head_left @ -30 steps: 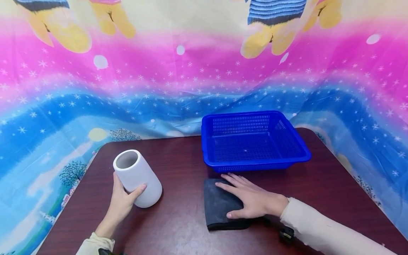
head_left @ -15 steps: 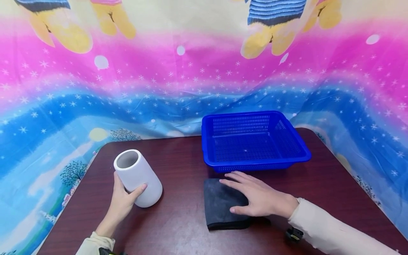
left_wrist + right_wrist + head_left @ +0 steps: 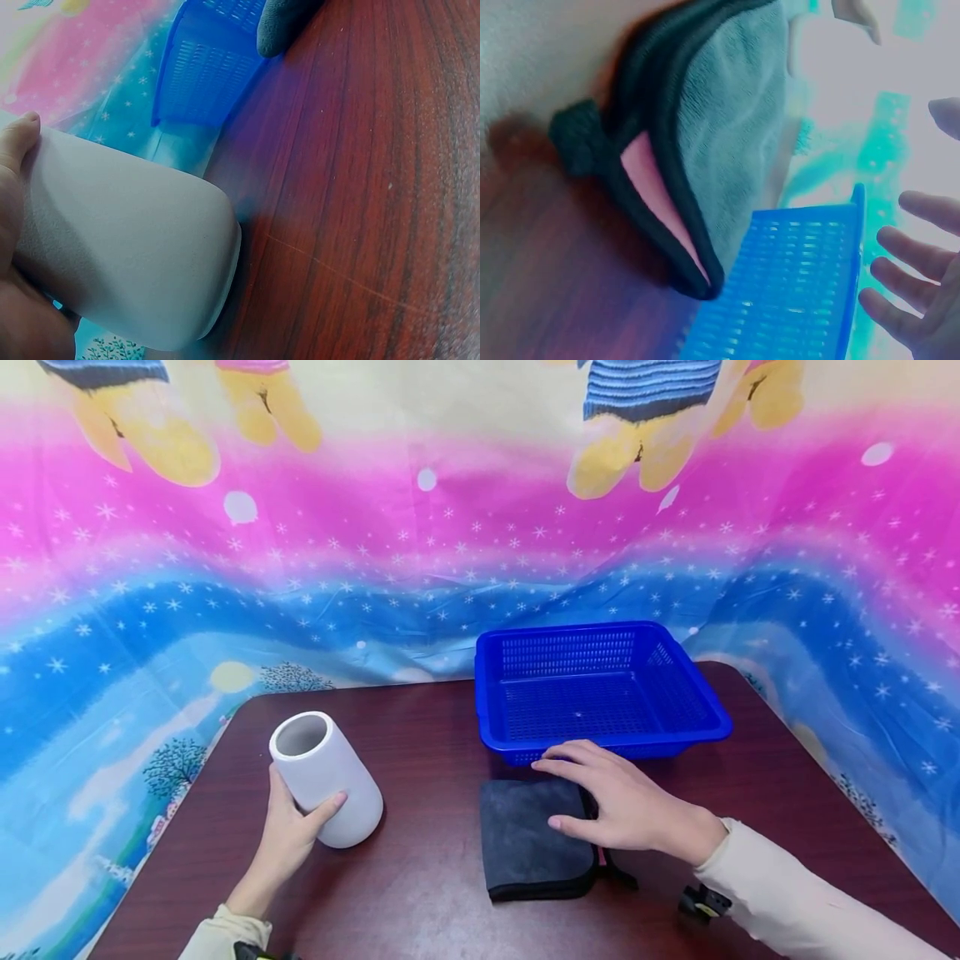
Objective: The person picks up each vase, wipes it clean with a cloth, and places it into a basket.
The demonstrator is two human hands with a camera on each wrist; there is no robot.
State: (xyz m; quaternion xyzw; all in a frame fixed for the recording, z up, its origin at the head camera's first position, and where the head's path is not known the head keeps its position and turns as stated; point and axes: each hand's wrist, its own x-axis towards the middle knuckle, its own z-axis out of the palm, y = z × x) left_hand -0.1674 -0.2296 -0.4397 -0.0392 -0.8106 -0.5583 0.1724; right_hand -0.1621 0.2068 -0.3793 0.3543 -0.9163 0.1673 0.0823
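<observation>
My left hand (image 3: 285, 835) grips the lower side of a white cylindrical vase (image 3: 341, 793), thumb across its front. The vase's base rests at the table, and its round mouth faces up; in the left wrist view the white vase (image 3: 135, 232) fills the left half. A dark grey folded towel (image 3: 528, 839) with black edging lies near the middle. Its pink inside and a black loop show in the right wrist view, on the towel (image 3: 727, 135). My right hand (image 3: 630, 802) hovers over the towel's right edge, fingers spread and holding nothing.
A blue plastic basket (image 3: 600, 702) with perforated walls stands behind the towel, its front rim just beyond my right fingertips. The dark red-brown wooden table (image 3: 427, 877) ends at a printed cloth backdrop (image 3: 420, 543) behind and at both sides.
My right hand has lifted off the towel and shifted to the right and back, uncovering its right edge and loop. The left hand and the vase have stayed put.
</observation>
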